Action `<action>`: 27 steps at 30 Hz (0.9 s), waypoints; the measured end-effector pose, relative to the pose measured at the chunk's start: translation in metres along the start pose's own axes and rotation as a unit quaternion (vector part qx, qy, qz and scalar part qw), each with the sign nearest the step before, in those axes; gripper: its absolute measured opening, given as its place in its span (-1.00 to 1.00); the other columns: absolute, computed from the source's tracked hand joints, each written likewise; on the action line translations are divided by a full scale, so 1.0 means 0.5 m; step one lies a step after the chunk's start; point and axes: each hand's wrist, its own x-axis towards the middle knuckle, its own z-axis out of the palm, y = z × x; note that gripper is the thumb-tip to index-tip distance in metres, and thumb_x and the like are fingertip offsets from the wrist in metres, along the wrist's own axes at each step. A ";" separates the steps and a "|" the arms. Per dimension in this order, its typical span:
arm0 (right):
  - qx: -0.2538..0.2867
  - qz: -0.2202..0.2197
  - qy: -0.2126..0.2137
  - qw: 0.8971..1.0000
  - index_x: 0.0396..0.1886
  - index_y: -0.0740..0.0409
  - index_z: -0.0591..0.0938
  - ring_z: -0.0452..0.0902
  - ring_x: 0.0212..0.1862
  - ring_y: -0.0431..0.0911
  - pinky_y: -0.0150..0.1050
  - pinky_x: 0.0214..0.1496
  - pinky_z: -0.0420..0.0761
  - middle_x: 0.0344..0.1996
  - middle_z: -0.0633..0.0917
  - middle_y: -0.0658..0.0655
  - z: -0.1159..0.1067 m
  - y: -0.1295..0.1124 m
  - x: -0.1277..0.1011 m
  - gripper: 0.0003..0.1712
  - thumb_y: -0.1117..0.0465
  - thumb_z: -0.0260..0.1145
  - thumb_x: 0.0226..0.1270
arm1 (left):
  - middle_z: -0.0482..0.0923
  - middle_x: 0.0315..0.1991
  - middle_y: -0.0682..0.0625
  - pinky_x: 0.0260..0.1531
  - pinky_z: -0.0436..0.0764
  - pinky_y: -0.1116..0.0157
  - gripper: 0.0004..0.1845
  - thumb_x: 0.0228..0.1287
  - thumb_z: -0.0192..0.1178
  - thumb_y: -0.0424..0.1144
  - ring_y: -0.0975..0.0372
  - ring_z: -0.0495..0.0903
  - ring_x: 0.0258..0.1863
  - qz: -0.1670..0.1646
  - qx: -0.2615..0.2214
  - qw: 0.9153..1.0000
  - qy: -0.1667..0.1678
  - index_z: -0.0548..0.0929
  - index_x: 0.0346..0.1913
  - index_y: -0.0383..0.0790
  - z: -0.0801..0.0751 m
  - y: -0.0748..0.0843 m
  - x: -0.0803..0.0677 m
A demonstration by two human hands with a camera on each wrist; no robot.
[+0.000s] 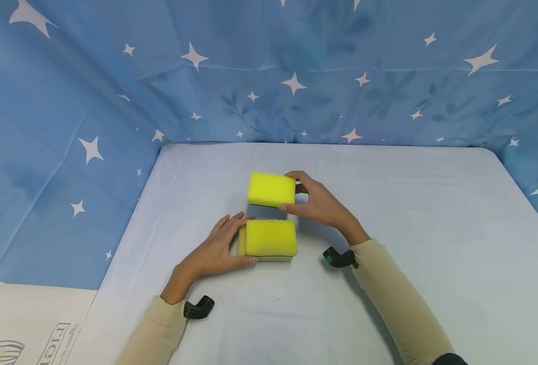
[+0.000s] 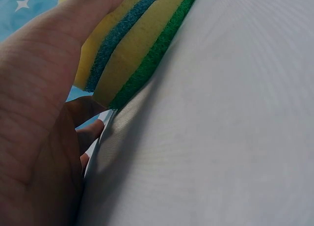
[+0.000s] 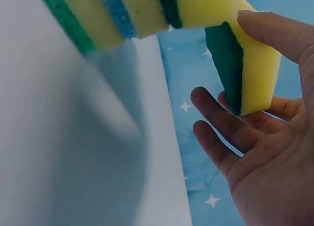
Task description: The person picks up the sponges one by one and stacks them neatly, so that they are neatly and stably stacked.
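Note:
A stack of yellow sponges (image 1: pixel 271 238) with coloured scouring layers lies on the white-covered table. My left hand (image 1: pixel 221 248) grips the stack's left end, thumb along the near side and fingers at the far side. Green and blue scouring layers show on the stacked sponges (image 2: pixel 140 49) in the left wrist view. Beyond the stack, my right hand (image 1: pixel 319 200) holds another sponge (image 1: pixel 271 189) by its right end, between thumb and fingers. In the right wrist view this sponge (image 3: pixel 260 73) has a dark green scouring layer and is raised off the table.
The white tablecloth (image 1: pixel 433 228) spreads around the sponges. A blue curtain with white stars (image 1: pixel 293 83) hangs behind and at the left. Printed pale material (image 1: pixel 32 319) lies at the lower left. Black wrist devices (image 1: pixel 199 307) sit on both wrists.

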 end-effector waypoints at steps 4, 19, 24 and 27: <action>0.001 -0.012 -0.001 1.000 0.57 0.04 0.34 0.54 0.31 0.11 0.22 0.26 0.64 0.40 0.53 0.11 -0.002 -0.006 -0.009 -0.03 -0.12 0.58 0.30 | 0.16 0.67 -0.06 0.64 -0.15 -0.13 -0.03 0.26 0.47 0.25 -0.02 -0.09 0.70 -0.002 -0.001 1.000 -0.002 0.31 0.61 -0.03 -0.001 0.002 0.000; -0.025 -0.040 -0.001 0.999 0.52 0.06 0.38 0.54 0.27 0.08 0.30 0.37 0.52 0.34 0.57 0.07 -0.005 -0.028 -0.046 -0.08 -0.08 0.59 0.29 | 0.05 0.71 -0.13 0.59 -0.01 -0.28 0.00 0.23 0.47 0.28 -0.16 -0.15 0.69 -0.030 0.000 1.000 -0.004 0.31 0.60 -0.08 -0.002 0.007 -0.005; -0.031 -0.050 -0.002 0.998 0.51 0.06 0.39 0.55 0.24 0.06 0.28 0.35 0.54 0.32 0.59 0.06 -0.002 -0.033 -0.057 -0.10 -0.06 0.59 0.29 | 0.05 0.71 -0.12 0.61 -0.04 -0.22 0.00 0.23 0.47 0.27 -0.13 -0.15 0.69 -0.026 0.004 1.000 -0.004 0.32 0.60 -0.12 -0.002 0.006 -0.005; -0.032 -0.058 -0.004 0.998 0.50 0.07 0.40 0.55 0.22 0.06 0.27 0.34 0.55 0.30 0.60 0.06 -0.001 -0.034 -0.062 -0.11 -0.05 0.60 0.29 | 0.06 0.71 -0.11 0.62 -0.05 -0.20 -0.02 0.24 0.46 0.28 -0.12 -0.15 0.70 -0.023 0.004 1.000 -0.002 0.33 0.58 -0.11 -0.001 0.005 -0.004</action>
